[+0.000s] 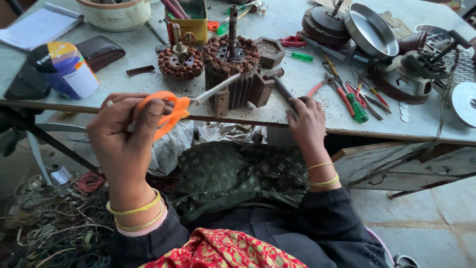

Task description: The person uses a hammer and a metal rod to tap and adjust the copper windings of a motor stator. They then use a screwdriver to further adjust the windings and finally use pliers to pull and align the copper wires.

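The left hand (126,144) is clenched through the orange handles of a pair of scissors (184,105), whose blades run toward two o'clock and reach the ribbed side of the motor stator (233,74) standing at the table (297,74) edge. The right hand (308,124), at three o'clock of the stator, is closed around a dark hammer handle (282,88) lying beside it. A smaller wound rotor (180,62) stands at ten o'clock of the stator.
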